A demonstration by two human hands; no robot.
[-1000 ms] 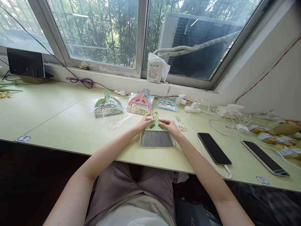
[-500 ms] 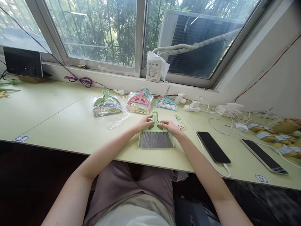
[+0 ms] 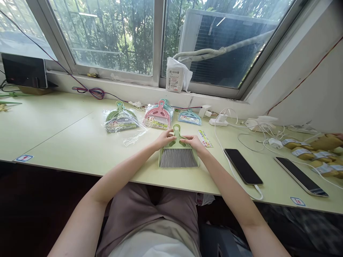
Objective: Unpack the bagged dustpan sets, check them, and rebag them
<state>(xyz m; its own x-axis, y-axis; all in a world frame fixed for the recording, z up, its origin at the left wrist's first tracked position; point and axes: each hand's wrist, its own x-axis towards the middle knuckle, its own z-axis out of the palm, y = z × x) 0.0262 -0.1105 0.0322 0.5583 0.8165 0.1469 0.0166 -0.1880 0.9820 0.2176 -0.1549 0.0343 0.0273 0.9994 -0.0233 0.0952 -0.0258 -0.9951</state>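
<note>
A green hand brush (image 3: 179, 157) with grey bristles lies nested on a matching green dustpan (image 3: 197, 162), near the table's front edge, bristles toward me. My left hand (image 3: 164, 139) grips the set from the left, just below the looped handle. From the right, my right hand (image 3: 194, 142) holds it at the same height, fingers over the brush's upper part. The undersides of both hands' grips are hidden. Just beyond my right hand lies a printed label card (image 3: 205, 138). Behind the set are wrapped brush-and-dustpan sets: a green one (image 3: 120, 119), a pink one (image 3: 160, 116) and a blue one (image 3: 189, 117).
Crumpled clear plastic wrap (image 3: 134, 137) lies left of my hands. To the right are a charging phone (image 3: 243, 166), a second phone (image 3: 300, 176), white cables, a power strip (image 3: 218, 121) and several yellow-brown packages (image 3: 302, 154). A tablet (image 3: 25, 70) stands far left; a tissue pack (image 3: 175, 76) is by the window.
Both hands keep their hold on the brush and dustpan, which look tilted or shifted very slightly. The camera view has moved a little; nothing else has visibly changed.
</note>
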